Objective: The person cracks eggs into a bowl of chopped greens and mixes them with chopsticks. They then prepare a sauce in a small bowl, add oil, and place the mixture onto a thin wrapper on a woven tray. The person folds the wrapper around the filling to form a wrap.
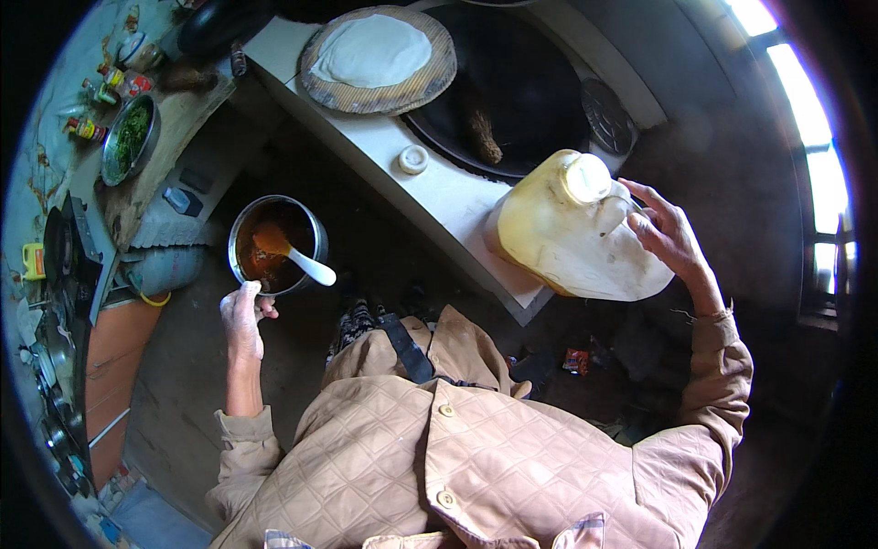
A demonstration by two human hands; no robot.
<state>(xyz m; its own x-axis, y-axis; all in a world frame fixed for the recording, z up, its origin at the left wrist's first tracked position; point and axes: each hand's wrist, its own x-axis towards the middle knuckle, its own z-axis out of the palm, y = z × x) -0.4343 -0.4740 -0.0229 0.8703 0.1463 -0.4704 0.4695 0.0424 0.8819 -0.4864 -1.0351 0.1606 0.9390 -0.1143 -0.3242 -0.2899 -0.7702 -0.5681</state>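
My left hand (243,319) grips the rim of a metal bowl (321,237), which holds a dark reddish liquid and a white-handled spoon (309,265). My right hand (662,230) is at the handle of a large translucent plastic jug (569,240) with yellowish liquid in its lower part; its fingertips are partly hidden behind the handle. The jug is over the near end of the white counter (439,199). A small round white cap (413,159) lies on the counter. Beyond it, rolled-out dough (374,51) rests on a round ridged board (329,96).
A large dark round pan (535,89) is set in the counter, with a brown brush-like thing (483,137) on it. At left, a side table holds a bowl of chopped greens (134,137) and several bottles (87,129). A red wrapper (575,361) lies on the floor.
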